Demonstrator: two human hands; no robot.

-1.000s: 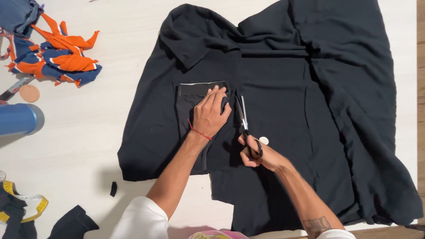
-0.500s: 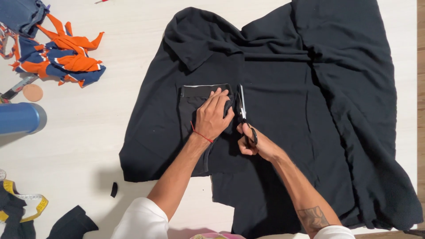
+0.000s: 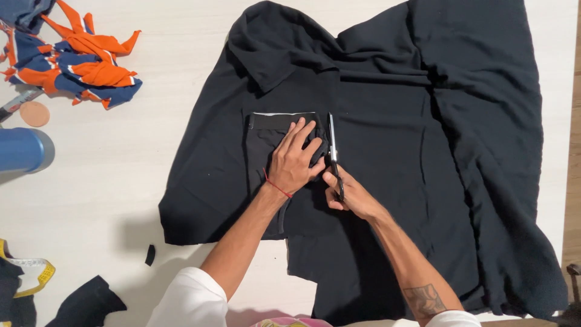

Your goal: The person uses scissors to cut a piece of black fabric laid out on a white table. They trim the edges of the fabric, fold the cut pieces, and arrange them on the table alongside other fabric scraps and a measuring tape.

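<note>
1. Two hands at work on a large black cloth (image 3: 423,151) spread over a pale surface (image 3: 151,169); head view looks straight down.
2. Left hand (image 3: 293,160): fingers spread, palm flat, pressing down a smaller folded dark garment piece (image 3: 266,142) that lies on top of the cloth. A thin red band sits at the wrist.
3. Right hand (image 3: 351,194): closed around the handles of a pair of scissors (image 3: 333,154). Blades point away from the person and run along the right edge of the folded piece, just beside the left fingertips. Whether the blades are parted or shut cannot be told; they read as one thin line.
4. Step in hand, as judged: cutting the black cloth along the right side of the folded piece, used as a pattern. Blade tips lie near the piece's top right corner, so this side looks nearly cut through.
5. Next move, as judged: calls for the left hand to hold the piece flat so it does not slide, fingertips kept out of the blade line, and for the scissors to turn at the corner to follow the light-edged top hem.
6. Elsewhere on the surface: an orange and blue fabric heap (image 3: 78,66) at far left, a blue cylinder (image 3: 24,148), a small round tan disc (image 3: 34,113), a yellow tape measure (image 3: 39,269) and dark scraps (image 3: 88,303) at lower left. All lie well apart from the cut.
</note>
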